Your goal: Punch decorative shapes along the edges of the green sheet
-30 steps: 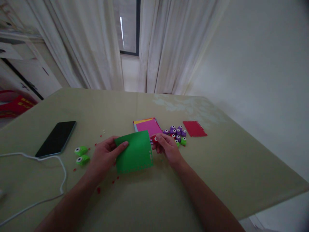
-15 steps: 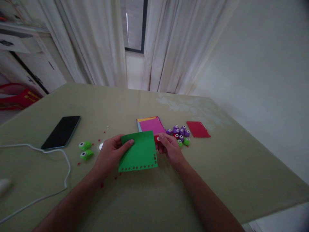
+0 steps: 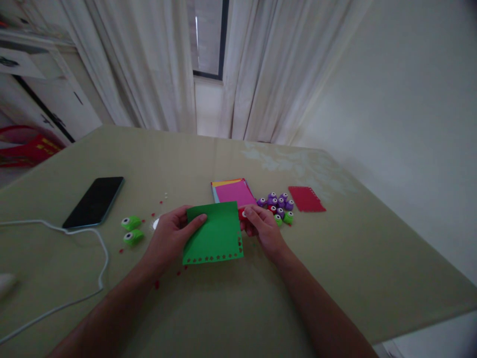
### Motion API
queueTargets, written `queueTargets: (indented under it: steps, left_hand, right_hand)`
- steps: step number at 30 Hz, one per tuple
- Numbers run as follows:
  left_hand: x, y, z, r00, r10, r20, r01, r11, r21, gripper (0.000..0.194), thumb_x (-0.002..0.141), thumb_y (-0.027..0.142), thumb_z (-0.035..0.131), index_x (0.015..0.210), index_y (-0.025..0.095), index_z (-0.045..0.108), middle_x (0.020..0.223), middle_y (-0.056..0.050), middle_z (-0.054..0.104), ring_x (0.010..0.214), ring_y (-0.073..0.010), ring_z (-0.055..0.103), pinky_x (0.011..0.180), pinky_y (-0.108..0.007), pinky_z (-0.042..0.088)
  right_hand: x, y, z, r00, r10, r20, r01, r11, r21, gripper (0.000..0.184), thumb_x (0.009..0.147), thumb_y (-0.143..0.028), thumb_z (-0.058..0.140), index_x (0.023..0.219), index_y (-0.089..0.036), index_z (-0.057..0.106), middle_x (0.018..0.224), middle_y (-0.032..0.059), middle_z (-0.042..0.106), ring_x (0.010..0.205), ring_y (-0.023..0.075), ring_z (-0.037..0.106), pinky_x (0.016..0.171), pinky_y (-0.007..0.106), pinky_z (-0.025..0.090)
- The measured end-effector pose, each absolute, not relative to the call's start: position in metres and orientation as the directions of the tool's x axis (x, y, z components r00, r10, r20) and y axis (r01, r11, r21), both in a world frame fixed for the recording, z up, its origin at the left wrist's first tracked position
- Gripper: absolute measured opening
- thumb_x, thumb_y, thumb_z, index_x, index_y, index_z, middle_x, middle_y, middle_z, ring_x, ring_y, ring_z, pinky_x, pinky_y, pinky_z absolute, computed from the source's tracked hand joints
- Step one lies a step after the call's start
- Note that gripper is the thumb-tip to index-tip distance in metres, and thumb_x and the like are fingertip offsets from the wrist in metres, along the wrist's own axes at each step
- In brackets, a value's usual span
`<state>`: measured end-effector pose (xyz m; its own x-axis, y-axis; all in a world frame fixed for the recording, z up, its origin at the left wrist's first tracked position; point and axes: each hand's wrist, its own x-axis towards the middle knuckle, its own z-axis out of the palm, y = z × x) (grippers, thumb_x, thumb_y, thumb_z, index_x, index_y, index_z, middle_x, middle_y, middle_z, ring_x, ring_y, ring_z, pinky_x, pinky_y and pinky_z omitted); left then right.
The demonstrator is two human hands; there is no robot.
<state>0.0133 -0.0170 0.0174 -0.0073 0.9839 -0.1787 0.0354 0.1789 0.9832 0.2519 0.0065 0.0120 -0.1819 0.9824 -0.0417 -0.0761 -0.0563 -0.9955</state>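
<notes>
My left hand [image 3: 172, 233] is closed on a sheet of green paper [image 3: 214, 231], thumb on top and fingers behind it. Small punched holes run along the paper's near edge and up the lower part of its right edge. At that right edge, higher up, my right hand [image 3: 263, 228] is closed around a red paper punch [image 3: 243, 214] that meets the paper; its far side is hidden by my fingers. Just beyond my right hand sits a cluster of purple, red and green punches [image 3: 280, 201]. Two green punches [image 3: 132, 230] lie left of my left hand.
Behind the green sheet lies a stack of coloured paper [image 3: 234, 191], pink on top. A red sheet [image 3: 306, 199] with punched edges is at the right. A dark tablet [image 3: 95, 201] and a white cable [image 3: 102, 248] lie left. Red paper bits [image 3: 157, 284] dot the tablecloth.
</notes>
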Motion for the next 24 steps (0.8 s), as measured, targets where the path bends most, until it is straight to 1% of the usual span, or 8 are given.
queueTargets:
  steps: [4, 10, 15, 19, 24]
  left_hand:
    - [0.0131, -0.0176, 0.0186, 0.004, 0.985, -0.172, 0.049, 0.171, 0.984, 0.043, 0.077, 0.056, 0.082, 0.097, 0.019, 0.074, 0.087, -0.007, 0.081, 0.07, -0.0229, 0.075, 0.058, -0.03, 0.058]
    - [0.013, -0.0179, 0.0177, -0.001, 0.988, -0.157, 0.066, 0.156, 0.985, 0.04, 0.079, 0.054, 0.082, 0.098, 0.02, 0.074, 0.089, -0.006, 0.081, 0.073, -0.0222, 0.074, 0.059, -0.029, 0.058]
    - [0.0138, -0.0181, 0.0188, 0.006, 0.985, -0.17, 0.041, 0.17, 0.985, 0.042, 0.077, 0.056, 0.083, 0.096, 0.02, 0.074, 0.088, -0.006, 0.081, 0.071, -0.0223, 0.074, 0.058, -0.03, 0.058]
    - [0.0135, -0.0177, 0.0179, 0.008, 0.985, -0.17, 0.044, 0.17, 0.984, 0.042, 0.078, 0.056, 0.082, 0.097, 0.02, 0.074, 0.09, -0.007, 0.081, 0.072, -0.0221, 0.074, 0.058, -0.029, 0.058]
    - [0.0117, -0.0172, 0.0146, 0.008, 0.989, -0.145, 0.065, 0.144, 0.987, 0.039, 0.081, 0.054, 0.081, 0.099, 0.02, 0.074, 0.091, -0.007, 0.082, 0.074, -0.0228, 0.075, 0.06, -0.03, 0.058]
  right_hand:
    - [0.2519, 0.0058, 0.0141, -0.179, 0.983, -0.047, -0.056, -0.058, -0.997, 0.047, 0.084, -0.064, 0.073, 0.088, -0.018, 0.072, 0.063, -0.0003, 0.064, 0.049, 0.0098, 0.044, 0.046, 0.023, 0.03]
    - [0.2527, 0.0086, 0.0113, -0.169, 0.985, -0.043, -0.03, -0.049, -0.998, 0.048, 0.082, -0.065, 0.074, 0.086, -0.018, 0.072, 0.06, -0.0014, 0.062, 0.048, 0.0099, 0.044, 0.045, 0.023, 0.03]
    - [0.2535, 0.0085, 0.0111, -0.179, 0.983, -0.05, -0.037, -0.057, -0.998, 0.045, 0.082, -0.063, 0.076, 0.084, -0.018, 0.072, 0.059, -0.0016, 0.061, 0.049, 0.0101, 0.045, 0.046, 0.023, 0.031]
    - [0.2539, 0.0074, 0.0114, -0.186, 0.981, -0.063, -0.04, -0.072, -0.997, 0.045, 0.082, -0.063, 0.075, 0.084, -0.018, 0.073, 0.059, -0.0015, 0.06, 0.049, 0.0102, 0.045, 0.046, 0.023, 0.031]
    - [0.2552, 0.0069, 0.0099, -0.189, 0.978, -0.09, -0.045, -0.1, -0.994, 0.046, 0.083, -0.063, 0.075, 0.079, -0.017, 0.071, 0.058, -0.0013, 0.06, 0.049, 0.0098, 0.045, 0.046, 0.023, 0.029]
